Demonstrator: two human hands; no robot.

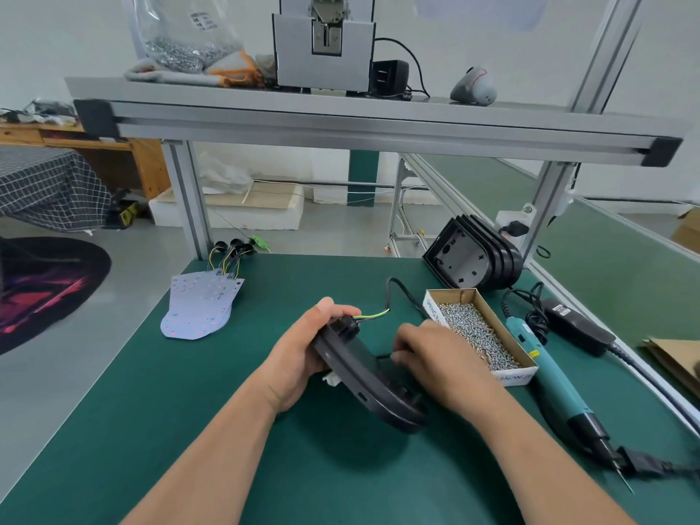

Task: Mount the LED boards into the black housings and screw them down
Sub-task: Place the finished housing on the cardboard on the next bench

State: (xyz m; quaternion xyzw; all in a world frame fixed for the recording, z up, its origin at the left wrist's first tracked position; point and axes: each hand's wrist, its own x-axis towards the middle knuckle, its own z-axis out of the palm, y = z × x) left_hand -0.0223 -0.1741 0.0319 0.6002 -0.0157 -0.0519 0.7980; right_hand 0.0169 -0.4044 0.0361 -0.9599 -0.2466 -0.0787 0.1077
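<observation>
— One curved black plastic housing is being handled, low in the middle of the frame. The person's left hand is gripping its upper end, thumb lying on top and fingers curling underneath.

— And the right hand?

— Its fingers are bunching together and seem to be pinching a thin black cable just beside the housing, though the fingertips are mostly hiding. Yellow and green wires are sticking out of the housing's top end.

— Is a board sitting inside it?

— Only the housing's back is showing, so that cannot be told. Judging by the rest, the job is looking barely begun. A fanned stack of pale lilac LED boards is waiting at centre left on the green bench mat. A row of empty black housings is leaning at centre right. The teal electric screwdriver is lying unheld at lower right, so no screwing is happening yet, and no finished unit is showing.

— Any writing?

— The open cardboard box of silver screws, touching the right hand's far side, is showing "SPRING BA" on its end flap and what looks like "BALANCER" on its near side. Labels on the clear bag of screws at upper left and the black power adapter are too small to read.
</observation>
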